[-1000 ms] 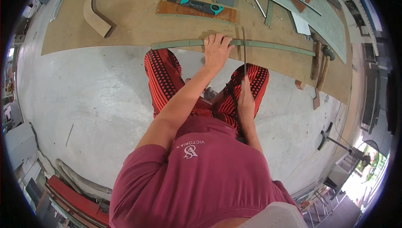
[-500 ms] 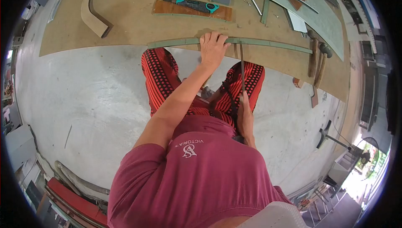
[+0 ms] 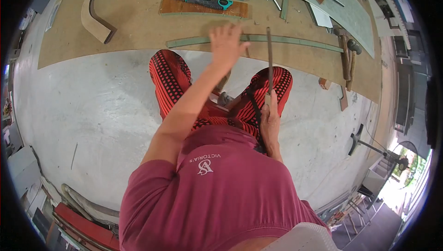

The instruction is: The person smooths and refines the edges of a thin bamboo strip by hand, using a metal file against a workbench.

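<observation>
My left hand [image 3: 225,45] is over the middle of a long, thin green strip [image 3: 295,41], fingers spread and blurred by motion. The strip lies slightly bowed along the front of the brown work table [image 3: 138,27], with short cross marks along it. Lower and to the right, my right hand [image 3: 271,119] is wrapped round the handle of a long, slim metal file [image 3: 270,57]. The file points away from me, and its far end overlaps the strip in this view.
Beyond the strip, a black-and-teal power tool [image 3: 207,2] rests on a wooden board [image 3: 237,9]. A curved wooden piece [image 3: 90,18] lies at left. Hammers [image 3: 347,59] stand at the right edge, near a large pale green sheet [image 3: 355,25] and offcuts.
My left hand has come off the strip, its fingers spreading and shifting up and left. The file in my right hand has moved forward, its tip now past the strip.
</observation>
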Motion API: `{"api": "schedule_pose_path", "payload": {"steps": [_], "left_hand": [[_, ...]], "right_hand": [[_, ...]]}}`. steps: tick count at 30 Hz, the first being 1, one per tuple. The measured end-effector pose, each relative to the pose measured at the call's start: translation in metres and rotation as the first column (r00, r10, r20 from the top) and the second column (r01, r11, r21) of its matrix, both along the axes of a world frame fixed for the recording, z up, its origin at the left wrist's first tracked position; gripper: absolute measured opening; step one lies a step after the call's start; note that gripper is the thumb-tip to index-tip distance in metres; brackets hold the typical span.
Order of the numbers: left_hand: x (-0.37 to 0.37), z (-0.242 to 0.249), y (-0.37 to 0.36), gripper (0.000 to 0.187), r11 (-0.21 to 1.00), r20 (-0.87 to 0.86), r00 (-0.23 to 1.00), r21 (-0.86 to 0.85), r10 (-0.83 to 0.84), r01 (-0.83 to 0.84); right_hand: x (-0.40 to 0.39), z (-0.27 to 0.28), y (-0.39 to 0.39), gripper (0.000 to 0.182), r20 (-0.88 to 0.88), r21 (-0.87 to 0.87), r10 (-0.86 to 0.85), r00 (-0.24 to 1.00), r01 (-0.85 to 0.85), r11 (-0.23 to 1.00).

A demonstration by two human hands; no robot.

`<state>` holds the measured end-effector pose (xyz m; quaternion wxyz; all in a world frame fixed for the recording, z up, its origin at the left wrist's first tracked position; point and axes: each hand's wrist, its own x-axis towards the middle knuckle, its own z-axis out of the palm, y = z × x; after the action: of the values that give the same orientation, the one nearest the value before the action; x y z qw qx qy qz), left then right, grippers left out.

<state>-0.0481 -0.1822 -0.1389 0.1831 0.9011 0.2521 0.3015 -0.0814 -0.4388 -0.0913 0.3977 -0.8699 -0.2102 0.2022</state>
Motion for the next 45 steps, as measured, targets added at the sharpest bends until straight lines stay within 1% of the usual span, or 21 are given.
{"api": "schedule_pose_path", "payload": {"steps": [1, 3, 5, 6, 7, 8, 10, 11, 14, 15, 18, 25, 28, 30, 32, 33, 34, 36, 38, 41, 45], "left_hand": [[-0.018, 0.002, 0.016, 0.065, 1.0, -0.017, 1.0, 0.022, 0.019, -0.019], [-0.05, 0.003, 0.043, 0.065, 0.998, -0.041, 0.998, 0.047, 0.043, -0.041], [-0.072, -0.001, 0.063, 0.056, 1.0, 0.004, 1.0, 0.019, 0.025, -0.025], [-0.078, -0.003, 0.068, 0.056, 0.999, 0.002, 0.999, 0.022, 0.032, -0.032], [-0.082, -0.006, 0.071, 0.047, 1.0, 0.009, 1.0, 0.016, -0.014, 0.014], [-0.086, -0.009, 0.073, 0.038, 0.998, 0.016, 0.998, 0.009, -0.06, 0.06], [-0.085, -0.009, 0.068, 0.035, 0.999, 0.014, 0.999, 0.016, -0.047, 0.047], [-0.084, -0.009, 0.066, 0.031, 0.999, 0.014, 0.999, 0.022, -0.037, 0.037], [-0.084, -0.01, 0.067, 0.032, 0.998, 0.033, 0.998, 0.048, -0.047, 0.045], [-0.084, -0.01, 0.067, 0.032, 0.998, 0.031, 0.999, 0.048, -0.044, 0.043], [-0.085, -0.009, 0.068, 0.031, 0.998, 0.003, 0.999, 0.058, -0.038, 0.038], [-0.086, -0.009, 0.067, 0.03, 0.996, 0.01, 0.999, 0.075, -0.04, 0.039], [-0.091, -0.005, 0.061, 0.029, 0.995, 0.02, 0.999, 0.087, -0.051, 0.049], [-0.096, -0.003, 0.056, 0.028, 0.993, 0.018, 0.998, 0.099, -0.059, 0.057], [-0.103, 0.0, 0.052, 0.029, 0.996, 0.043, 0.999, 0.087, -0.012, 0.009], [-0.104, 0.0, 0.05, 0.029, 0.996, 0.048, 0.999, 0.087, -0.02, 0.016], [-0.105, 0.001, 0.047, 0.029, 0.997, 0.057, 0.998, 0.077, 0.018, -0.022], [-0.105, 0.004, 0.045, 0.029, 0.995, 0.067, 0.996, 0.075, 0.058, -0.063], [-0.097, 0.008, 0.037, 0.029, 0.988, 0.07, 0.988, 0.048, 0.14, -0.144], [-0.078, 0.013, 0.025, 0.028, 0.978, 0.088, 0.977, 0.057, 0.195, -0.201], [-0.047, 0.013, 0.007, 0.028, 0.974, 0.107, 0.97, 0.045, 0.218, -0.224]], "right_hand": [[-0.002, 0.001, 0.004, 0.048, -0.047, 0.014, 0.02, 0.999, -0.019, 1.0], [-0.005, -0.007, 0.007, 0.048, -0.042, 0.032, 0.056, 0.998, -0.055, 0.998], [-0.008, -0.01, 0.011, 0.048, -0.029, 0.052, 0.099, 0.995, -0.097, 0.994], [-0.009, -0.01, 0.015, 0.048, 0.019, 0.04, 0.155, 0.988, -0.156, 0.987], [-0.01, -0.009, 0.02, 0.049, 0.067, 0.025, 0.209, 0.976, -0.211, 0.977], [-0.011, -0.007, 0.024, 0.049, 0.066, 0.027, 0.214, 0.975, -0.217, 0.976], [-0.017, 0.001, 0.04, 0.051, 0.042, 0.065, 0.291, 0.956, -0.294, 0.954], [-0.02, 0.0, 0.049, 0.053, 0.214, 0.126, 0.336, 0.917, -0.367, 0.922], [-0.027, 0.002, 0.063, 0.056, 0.147, 0.105, 0.402, 0.904, -0.418, 0.902], [-0.029, -0.003, 0.065, 0.059, 0.207, 0.113, 0.417, 0.885, -0.445, 0.888], [-0.033, -0.009, 0.065, 0.062, 0.136, 0.069, 0.426, 0.895, -0.437, 0.897], [-0.035, -0.014, 0.064, 0.063, 0.143, 0.046, 0.385, 0.912, -0.395, 0.918], [-0.034, -0.017, 0.062, 0.063, 0.224, 0.045, 0.386, 0.895, -0.405, 0.913], [-0.035, -0.022, 0.059, 0.065, 0.286, 0.043, 0.421, 0.861, -0.451, 0.892], [-0.035, -0.02, 0.059, 0.065, 0.344, 0.038, 0.39, 0.854, -0.427, 0.903], [-0.034, -0.017, 0.059, 0.065, 0.282, 0.022, 0.41, 0.868, -0.433, 0.901], [-0.034, -0.016, 0.058, 0.065, 0.217, 0.01, 0.429, 0.877, -0.442, 0.897], [-0.032, -0.015, 0.058, 0.065, 0.241, 0.029, 0.418, 0.876, -0.437, 0.899], [-0.028, -0.013, 0.058, 0.065, 0.265, 0.046, 0.41, 0.873, -0.436, 0.899], [-0.017, -0.012, 0.056, 0.065, 0.262, 0.011, 0.385, 0.885, -0.402, 0.916], [-0.005, -0.013, 0.049, 0.063, 0.261, -0.019, 0.33, 0.907, -0.337, 0.941]]}}
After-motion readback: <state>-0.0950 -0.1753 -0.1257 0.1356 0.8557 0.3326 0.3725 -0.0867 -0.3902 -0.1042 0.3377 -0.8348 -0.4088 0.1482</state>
